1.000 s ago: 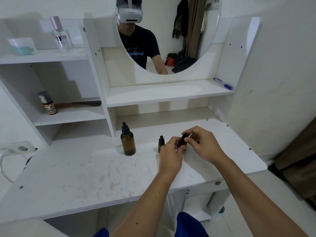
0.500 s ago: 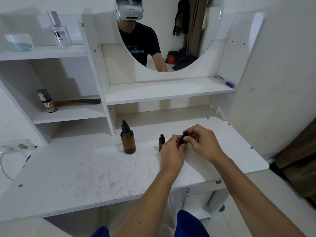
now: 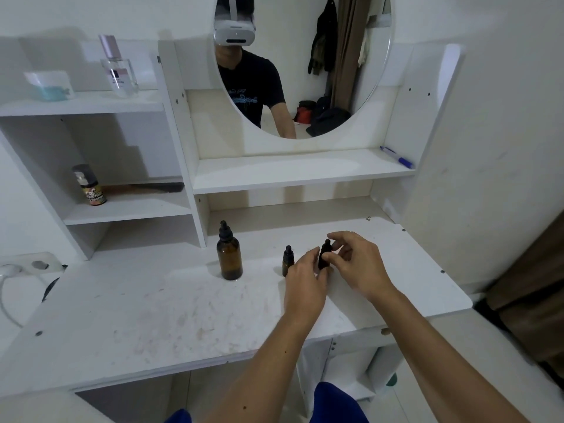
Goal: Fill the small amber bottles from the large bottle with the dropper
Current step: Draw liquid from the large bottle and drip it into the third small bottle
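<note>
A large amber bottle (image 3: 229, 258) with a black dropper cap stands upright on the white desk (image 3: 152, 306). To its right stands a small amber bottle (image 3: 287, 259), capped. A second small bottle (image 3: 324, 254) sits between my hands. My left hand (image 3: 305, 285) holds its body from the left, which hides the lower part. My right hand (image 3: 357, 264) pinches its black dropper cap with thumb and fingertips, the other fingers spread loosely.
A round mirror (image 3: 305, 71) hangs behind the desk. Shelves on the left hold a perfume bottle (image 3: 117, 68), a clear box (image 3: 48, 85) and a small spray bottle (image 3: 88, 184). A blue pen (image 3: 396, 157) lies on the middle shelf. A power socket (image 3: 33, 264) sits far left.
My right hand's fingers have loosened and spread around the small bottle's cap. The view has tilted down slightly. Both bottles on the left stay put.
</note>
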Demonstrator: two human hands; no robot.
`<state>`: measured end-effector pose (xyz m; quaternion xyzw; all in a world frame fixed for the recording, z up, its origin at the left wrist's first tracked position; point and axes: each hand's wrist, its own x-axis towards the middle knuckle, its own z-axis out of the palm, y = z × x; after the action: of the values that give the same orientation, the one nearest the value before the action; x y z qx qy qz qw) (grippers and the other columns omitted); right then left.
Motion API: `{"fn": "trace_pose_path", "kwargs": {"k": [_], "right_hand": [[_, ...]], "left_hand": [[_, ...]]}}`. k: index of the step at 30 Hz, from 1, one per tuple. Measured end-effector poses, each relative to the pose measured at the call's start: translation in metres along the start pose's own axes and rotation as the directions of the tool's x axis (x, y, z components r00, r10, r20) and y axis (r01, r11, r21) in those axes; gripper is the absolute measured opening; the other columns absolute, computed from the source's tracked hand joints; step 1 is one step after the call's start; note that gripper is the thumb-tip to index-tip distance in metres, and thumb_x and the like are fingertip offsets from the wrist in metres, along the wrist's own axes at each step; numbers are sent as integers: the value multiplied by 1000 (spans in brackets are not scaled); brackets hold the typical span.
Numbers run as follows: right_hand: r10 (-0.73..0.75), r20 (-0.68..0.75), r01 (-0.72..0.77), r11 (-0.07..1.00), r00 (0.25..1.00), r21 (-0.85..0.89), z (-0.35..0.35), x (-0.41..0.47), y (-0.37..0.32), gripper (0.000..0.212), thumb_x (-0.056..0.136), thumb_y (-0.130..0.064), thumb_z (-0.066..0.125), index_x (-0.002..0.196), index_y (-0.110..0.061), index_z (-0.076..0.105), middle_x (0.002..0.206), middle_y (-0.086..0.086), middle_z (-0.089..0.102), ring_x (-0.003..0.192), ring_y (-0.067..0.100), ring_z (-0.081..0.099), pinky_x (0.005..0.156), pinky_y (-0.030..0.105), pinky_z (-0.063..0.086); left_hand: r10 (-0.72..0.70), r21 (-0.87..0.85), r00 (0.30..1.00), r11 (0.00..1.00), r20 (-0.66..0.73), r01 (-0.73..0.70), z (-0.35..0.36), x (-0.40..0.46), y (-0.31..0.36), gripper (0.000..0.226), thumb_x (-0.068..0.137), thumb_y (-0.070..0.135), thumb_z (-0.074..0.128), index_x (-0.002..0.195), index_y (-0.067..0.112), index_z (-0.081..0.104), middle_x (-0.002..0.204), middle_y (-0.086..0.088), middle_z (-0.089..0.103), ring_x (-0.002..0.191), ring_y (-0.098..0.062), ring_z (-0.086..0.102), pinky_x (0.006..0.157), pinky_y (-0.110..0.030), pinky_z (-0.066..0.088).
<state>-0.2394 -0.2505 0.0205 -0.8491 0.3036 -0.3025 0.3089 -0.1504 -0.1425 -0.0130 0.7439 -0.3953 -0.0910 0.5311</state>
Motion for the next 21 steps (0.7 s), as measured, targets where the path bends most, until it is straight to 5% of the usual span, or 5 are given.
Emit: {"fn": "trace_pose_path", "kwargs": {"k": [1, 3, 6, 13, 21], "right_hand": [[3, -3, -3, 1000, 1000, 1, -3, -2, -1, 39, 89, -18, 85, 125, -21, 72, 104, -6, 71, 80, 3, 66, 77, 11, 51], [-14, -50, 13, 1000, 999, -16, -11, -3, -6, 41, 89, -20, 85, 128, -21, 71, 106, -7, 67, 80, 4, 65, 74, 8, 48], [-83, -143, 79, 996, 986, -33, -20, -3, -22, 37, 91, -20, 83, 127, -21, 71, 106, -7, 66, 82, 5, 64, 74, 11, 48], [-246, -82, 252, 965, 966, 72, 22, 9, -83, 26, 95, -16, 78, 120, -21, 75, 98, -8, 69, 85, 6, 63, 75, 8, 46], [-299, 158, 277, 949, 941, 150, 82, 27, -143, 32, 99, -32, 73, 130, -24, 70, 113, -11, 68, 100, 6, 63, 84, 14, 48]], "left_hand": [[-10, 13, 1000, 1000, 21, 10, -5, -4, 4, 33, 100, 13, 66, 133, 16, 65, 114, 4, 73, 105, -10, 66, 112, -3, 26], [-52, 31, 995, 998, 80, 50, -14, -15, 4, 47, 99, 19, 68, 145, 19, 57, 136, 3, 66, 123, -12, 61, 113, -20, 42], [-91, 92, 989, 992, 119, 81, -36, -37, -7, 55, 98, 30, 70, 150, 28, 52, 149, 9, 58, 136, -10, 55, 116, -34, 46], [-169, 70, 986, 983, 3, 168, -142, -63, -44, 46, 91, 31, 78, 135, 30, 64, 129, 15, 71, 113, 1, 67, 103, -17, 52], [-287, -110, 938, 956, -195, 270, -186, -28, -66, 72, 76, 35, 92, 139, 19, 60, 131, 6, 68, 117, -9, 66, 106, -30, 54]]}}
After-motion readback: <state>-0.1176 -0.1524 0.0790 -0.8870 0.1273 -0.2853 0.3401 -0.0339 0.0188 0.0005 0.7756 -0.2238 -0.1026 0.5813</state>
